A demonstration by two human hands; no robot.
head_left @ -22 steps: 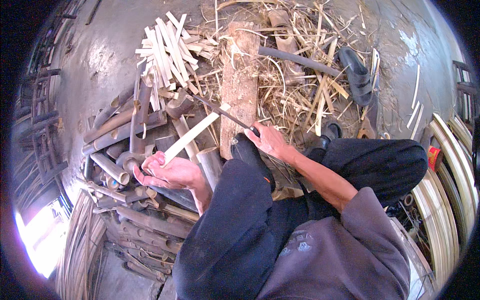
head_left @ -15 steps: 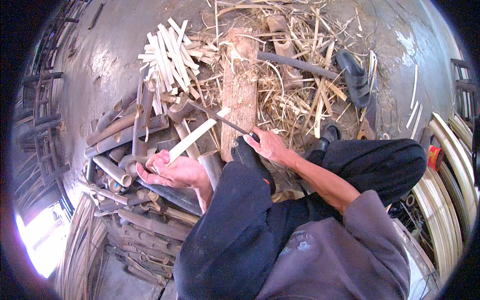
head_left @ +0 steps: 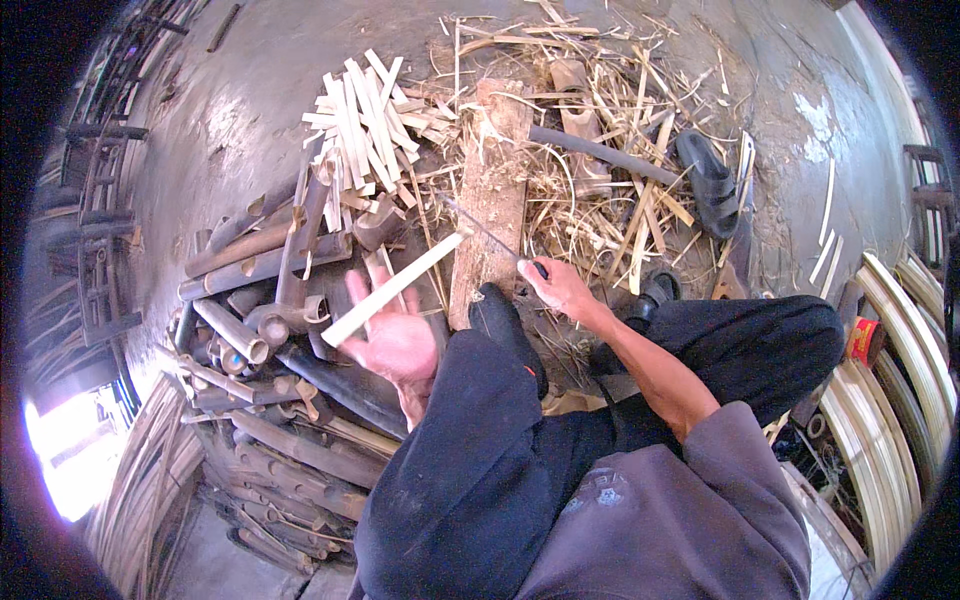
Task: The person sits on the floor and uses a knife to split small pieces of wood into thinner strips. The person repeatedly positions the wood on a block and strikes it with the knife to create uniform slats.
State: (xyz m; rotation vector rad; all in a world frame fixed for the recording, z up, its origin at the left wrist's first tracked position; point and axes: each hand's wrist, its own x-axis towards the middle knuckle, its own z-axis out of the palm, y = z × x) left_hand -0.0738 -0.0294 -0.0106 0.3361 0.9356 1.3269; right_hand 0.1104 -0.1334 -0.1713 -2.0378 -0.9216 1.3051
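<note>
My left hand (head_left: 402, 345) is palm up with its fingers spread, carrying a pale bamboo strip (head_left: 395, 290) that lies slantwise across the fingers. The strip's far end reaches the left edge of a rough wooden board (head_left: 490, 180). Closed around a dark handle, my right hand (head_left: 562, 290) holds a thin-bladed knife (head_left: 492, 235). Its blade points up and left over the board, just beyond the strip's end. My foot in a dark covering (head_left: 495, 320) rests at the near end of the board.
Cut bamboo strips (head_left: 365, 120) are heaped at the far left. Bamboo tube pieces (head_left: 265, 265) pile up left of my hand. Shavings and a dark rod (head_left: 605, 153) lie right of the board, near a dark sandal (head_left: 708, 185). Long split strips (head_left: 870, 440) stand at right.
My left fingers have gone from curled around the strip to spread beneath it. The knife blade has swung to a steeper angle over the board. The whole view has shifted slightly.
</note>
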